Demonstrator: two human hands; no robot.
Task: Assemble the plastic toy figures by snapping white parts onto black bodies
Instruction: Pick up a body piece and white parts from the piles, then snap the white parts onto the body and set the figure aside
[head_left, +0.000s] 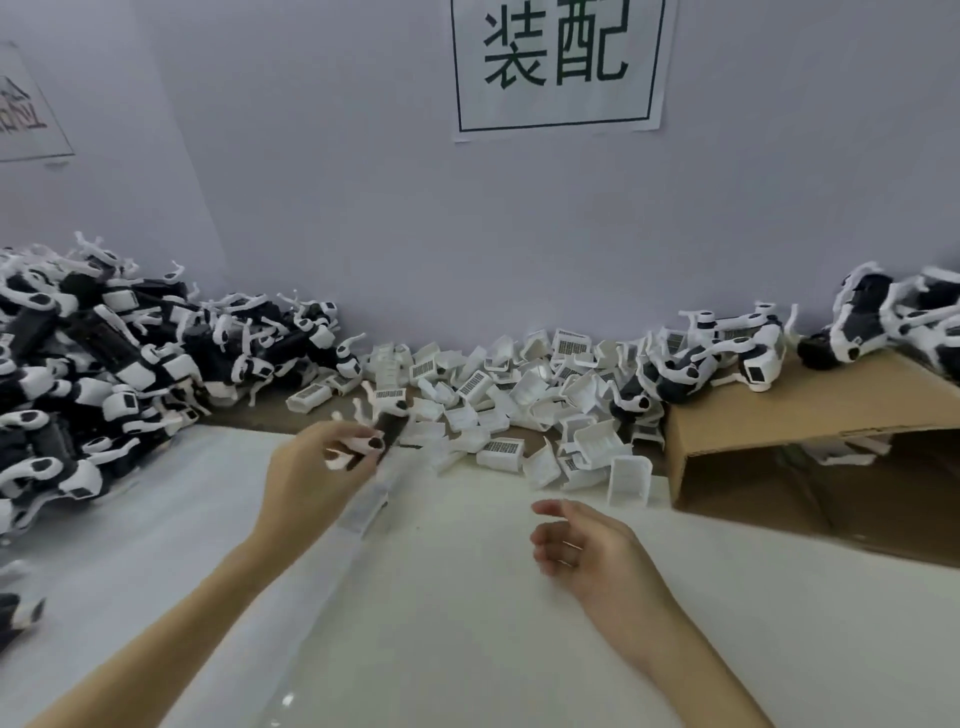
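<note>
Head view: left hand (311, 467) gripping black-and-white toy figure (382, 434) above tabletop (467, 623); right hand (582, 551) hovering, fingers loosely curled, holding nothing, near white parts (519, 395).

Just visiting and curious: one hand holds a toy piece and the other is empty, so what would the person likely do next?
Probably the empty right hand reaches forward to the heap of small white plastic clip-on parts for one piece, since the left hand already grips a black-and-white plastic toy body, which likely awaits it.
</note>
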